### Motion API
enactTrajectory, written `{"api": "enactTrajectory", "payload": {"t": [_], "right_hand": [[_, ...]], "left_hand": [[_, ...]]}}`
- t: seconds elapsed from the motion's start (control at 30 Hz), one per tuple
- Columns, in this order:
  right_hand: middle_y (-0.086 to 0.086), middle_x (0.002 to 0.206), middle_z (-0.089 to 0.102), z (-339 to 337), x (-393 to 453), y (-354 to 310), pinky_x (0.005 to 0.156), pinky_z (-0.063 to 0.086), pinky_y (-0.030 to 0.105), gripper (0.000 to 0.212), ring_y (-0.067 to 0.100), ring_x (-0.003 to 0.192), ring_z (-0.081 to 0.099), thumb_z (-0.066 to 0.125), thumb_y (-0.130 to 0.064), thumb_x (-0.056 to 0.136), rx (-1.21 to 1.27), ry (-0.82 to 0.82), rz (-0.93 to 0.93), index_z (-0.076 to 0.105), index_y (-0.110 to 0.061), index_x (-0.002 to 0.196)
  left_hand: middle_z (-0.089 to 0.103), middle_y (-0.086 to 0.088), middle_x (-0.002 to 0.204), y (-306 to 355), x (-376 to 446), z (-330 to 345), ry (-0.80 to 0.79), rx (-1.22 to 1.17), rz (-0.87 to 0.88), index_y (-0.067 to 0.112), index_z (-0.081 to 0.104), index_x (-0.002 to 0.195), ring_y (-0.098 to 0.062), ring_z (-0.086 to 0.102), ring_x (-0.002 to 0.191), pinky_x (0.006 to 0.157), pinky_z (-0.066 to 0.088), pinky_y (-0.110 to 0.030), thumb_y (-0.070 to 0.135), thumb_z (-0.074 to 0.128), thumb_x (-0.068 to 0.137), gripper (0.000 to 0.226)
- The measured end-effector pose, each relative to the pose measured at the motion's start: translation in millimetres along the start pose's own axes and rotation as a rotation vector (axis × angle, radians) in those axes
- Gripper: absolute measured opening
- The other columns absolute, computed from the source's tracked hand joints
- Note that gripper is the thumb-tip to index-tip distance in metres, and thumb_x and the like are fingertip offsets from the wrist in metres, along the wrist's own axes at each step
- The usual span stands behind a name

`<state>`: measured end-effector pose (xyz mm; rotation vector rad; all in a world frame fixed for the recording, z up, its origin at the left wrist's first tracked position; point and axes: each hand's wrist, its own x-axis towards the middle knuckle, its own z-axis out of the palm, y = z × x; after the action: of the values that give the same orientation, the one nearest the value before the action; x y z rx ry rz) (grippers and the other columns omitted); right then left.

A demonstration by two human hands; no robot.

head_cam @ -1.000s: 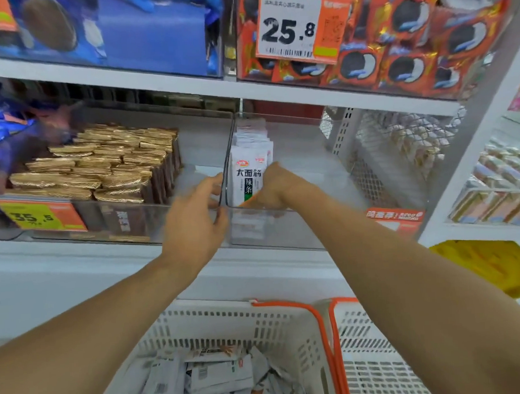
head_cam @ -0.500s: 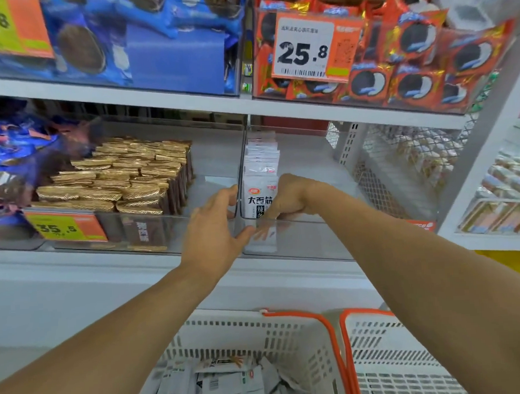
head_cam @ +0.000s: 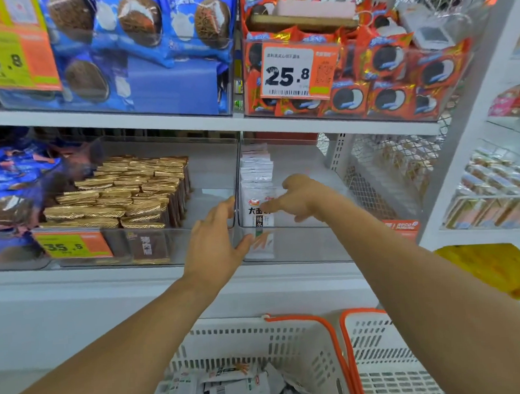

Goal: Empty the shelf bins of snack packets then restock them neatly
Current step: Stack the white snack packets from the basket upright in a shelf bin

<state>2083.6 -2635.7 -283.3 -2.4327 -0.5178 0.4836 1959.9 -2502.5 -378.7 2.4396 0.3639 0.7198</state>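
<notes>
- A row of white snack packets [head_cam: 257, 179] stands upright against the left wall of the clear right-hand bin [head_cam: 300, 243], at the shelf's front edge.
- Right hand [head_cam: 298, 196]: grip loose, fingers spread, fingertips touching the front packet.
- Left hand [head_cam: 216, 244]: grip open, fingers straight against the bin's front left corner.
- More white packets lie in the basket [head_cam: 290, 343] below.

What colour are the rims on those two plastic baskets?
Orange rims on white slatted plastic baskets, head view.
</notes>
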Motion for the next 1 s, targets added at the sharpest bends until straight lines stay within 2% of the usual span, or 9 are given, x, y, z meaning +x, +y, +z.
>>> {"api": "enactTrajectory", "payload": {"t": [0.13,0.17,0.27,0.4,0.5,0.6,0.77,0.87,1.0], "right_hand": [[-0.01,0.079,0.069,30,-54,16,0.071,0.056,0.027,0.001,0.003,0.072,0.064,0.069,-0.017,0.091,0.496,0.704,-0.452,0.069,-0.018,0.09],[-0.011,0.07,0.065,49,-65,20,0.063,0.053,0.024,0.01,0.002,0.064,0.06,0.067,-0.011,0.09,0.592,0.74,-0.502,0.066,-0.02,0.084],[-0.003,0.069,0.064,119,-68,63,0.062,0.052,0.03,0.005,0.009,0.06,0.058,0.067,-0.011,0.09,0.446,0.369,-0.469,0.066,-0.015,0.089],[0.001,0.095,0.063,207,-67,171,0.079,0.053,0.032,0.017,0.017,0.084,0.06,0.075,-0.024,0.088,-0.169,-0.4,-0.158,0.066,-0.017,0.101],[0.007,0.127,0.061,253,-100,228,0.097,0.049,0.035,0.039,0.027,0.117,0.059,0.073,-0.024,0.089,-0.224,-0.516,-0.006,0.063,-0.014,0.126],[0.006,0.142,0.049,284,-127,253,0.099,0.043,0.032,0.058,0.027,0.127,0.051,0.074,-0.026,0.087,-0.167,-0.486,0.027,0.053,-0.022,0.141],[0.006,0.146,0.036,318,-149,268,0.11,0.041,0.041,0.082,0.029,0.134,0.038,0.081,-0.026,0.077,-0.281,-0.521,0.013,0.041,-0.02,0.148],[0.003,0.141,0.041,317,-146,268,0.104,0.046,0.035,0.064,0.026,0.126,0.05,0.079,-0.016,0.08,-0.18,-0.434,0.004,0.052,-0.02,0.137],[0.015,0.151,0.028,311,-147,270,0.104,0.046,0.04,0.086,0.034,0.131,0.045,0.083,-0.022,0.078,-0.26,-0.36,0.143,0.034,-0.015,0.147]], "left_hand": [[0.057,-0.011,0.125,5,-3,-7,0.057,0.202,0.106,0.011,0.044,0.139,-0.035,0.052,0.116,0.096,0.042,-0.044,0.022,0.068,0.089,0.056],[0.057,-0.013,0.121,7,-5,-11,0.138,0.244,0.183,0.008,0.05,0.132,-0.034,0.052,0.114,0.094,0.041,-0.045,0.018,0.068,0.087,0.049],[0.066,-0.007,0.096,9,-14,-22,0.167,0.159,0.241,0.01,0.061,0.107,-0.031,0.061,0.088,0.078,0.049,-0.043,0.01,0.063,0.089,0.018],[0.064,0.001,0.088,-16,-46,-11,-0.424,0.32,-0.085,0.019,0.056,0.1,-0.024,0.059,0.08,0.068,0.046,-0.033,0.028,0.054,0.097,0.01],[0.062,-0.007,0.117,-54,-99,11,-0.997,0.472,-0.21,0.012,0.058,0.118,-0.022,0.056,0.095,0.084,0.047,-0.034,0.036,0.057,0.099,0.03],[0.055,-0.009,0.134,-82,-163,36,-1.235,0.441,-0.351,0.01,0.052,0.132,-0.023,0.056,0.108,0.089,0.044,-0.033,0.035,0.056,0.1,0.041],[0.038,-0.014,0.147,-131,-265,86,-1.132,0.353,-0.504,0.012,0.035,0.15,-0.031,0.046,0.129,0.106,0.041,-0.038,0.04,0.069,0.089,0.075],[0.039,-0.016,0.139,-143,-300,100,-0.908,0.37,-0.42,0.013,0.042,0.145,-0.034,0.044,0.121,0.103,0.042,-0.042,0.034,0.07,0.088,0.067],[0.039,-0.018,0.132,-159,-305,102,-0.691,0.303,-0.664,0.012,0.047,0.133,-0.036,0.045,0.118,0.096,0.047,-0.047,0.044,0.084,0.074,0.076]]}}
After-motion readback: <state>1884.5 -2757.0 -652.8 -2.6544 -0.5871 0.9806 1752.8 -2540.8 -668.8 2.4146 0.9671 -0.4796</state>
